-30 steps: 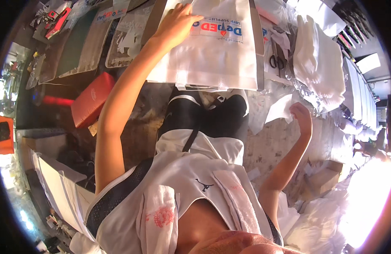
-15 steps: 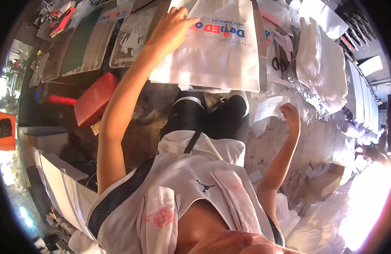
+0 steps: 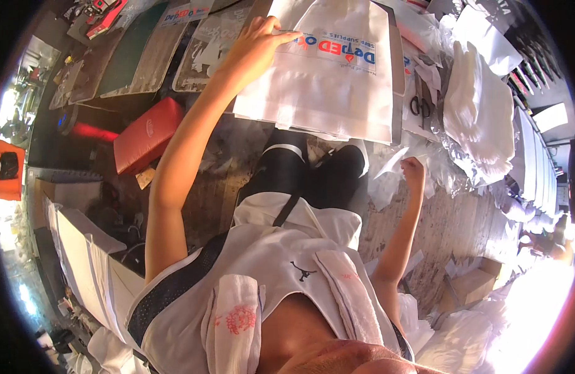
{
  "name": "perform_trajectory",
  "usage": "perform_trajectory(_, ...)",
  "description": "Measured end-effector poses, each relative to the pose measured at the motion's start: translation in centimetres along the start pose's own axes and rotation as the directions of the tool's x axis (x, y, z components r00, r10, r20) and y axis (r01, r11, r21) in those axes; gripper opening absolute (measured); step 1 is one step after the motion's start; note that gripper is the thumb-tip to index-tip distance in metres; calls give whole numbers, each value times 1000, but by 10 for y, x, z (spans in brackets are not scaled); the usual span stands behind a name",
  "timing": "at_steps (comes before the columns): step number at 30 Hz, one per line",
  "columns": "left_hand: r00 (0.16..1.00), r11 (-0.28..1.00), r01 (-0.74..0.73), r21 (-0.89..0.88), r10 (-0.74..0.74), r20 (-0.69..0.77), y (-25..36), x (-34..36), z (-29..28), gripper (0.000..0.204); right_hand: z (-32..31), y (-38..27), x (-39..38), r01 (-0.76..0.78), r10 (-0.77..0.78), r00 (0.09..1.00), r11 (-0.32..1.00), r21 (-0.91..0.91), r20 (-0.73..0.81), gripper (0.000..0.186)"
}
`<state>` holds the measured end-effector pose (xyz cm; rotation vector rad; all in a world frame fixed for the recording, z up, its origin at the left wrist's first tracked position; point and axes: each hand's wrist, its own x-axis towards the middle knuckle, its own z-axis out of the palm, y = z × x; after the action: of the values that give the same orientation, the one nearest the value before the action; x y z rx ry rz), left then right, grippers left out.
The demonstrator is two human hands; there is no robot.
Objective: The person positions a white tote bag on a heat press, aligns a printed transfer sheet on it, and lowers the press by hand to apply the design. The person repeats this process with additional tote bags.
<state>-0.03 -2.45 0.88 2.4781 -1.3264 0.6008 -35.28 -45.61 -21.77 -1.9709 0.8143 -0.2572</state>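
Observation:
On the work surface in front of me lies a flat white plastic bag (image 3: 315,93) with blue and red print, upside down to me. My left hand (image 3: 256,48) rests on its far left part, thumb and fingers apart, a digit stretched toward the print. Under the bag a brown-grey board (image 3: 397,75) shows along the right edge. My right hand (image 3: 413,172), fingers curled, is off to the right, below the surface's near edge. A thin white plastic piece (image 3: 391,162) sticks out from its fingers, seen nearly edge-on. What the curled fingers cover is hidden.
Black-handled scissors (image 3: 419,107) lie right of the bag, beside a stack of white plastic bags (image 3: 480,109). Clear plastic scraps hang over the near edge. A red box (image 3: 149,136) stands left of my forearm. Framed screens (image 3: 128,56) lie at the far left. An open cardboard box (image 3: 471,287) stands lower right.
My right hand has moved slightly left, and the white piece by it has turned from flat to nearly edge-on. My left hand stays on the bag. The view has shifted a little.

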Motion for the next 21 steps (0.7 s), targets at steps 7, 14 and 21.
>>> perform_trajectory(7,997,994,45,103,-38,-67,-6,5,0,60,2,14,-5,-24,21,997,999,-37,-75,15)
perform_trajectory(14,997,995,-60,-76,56,-52,35,10,-10,39,15,28,8,64,-89,983,985,-161,-158,14)
perform_trajectory(21,986,850,-163,-501,151,-63,176,-39,-6,76,57,25,-7,-102,114,990,985,141,-84,20)
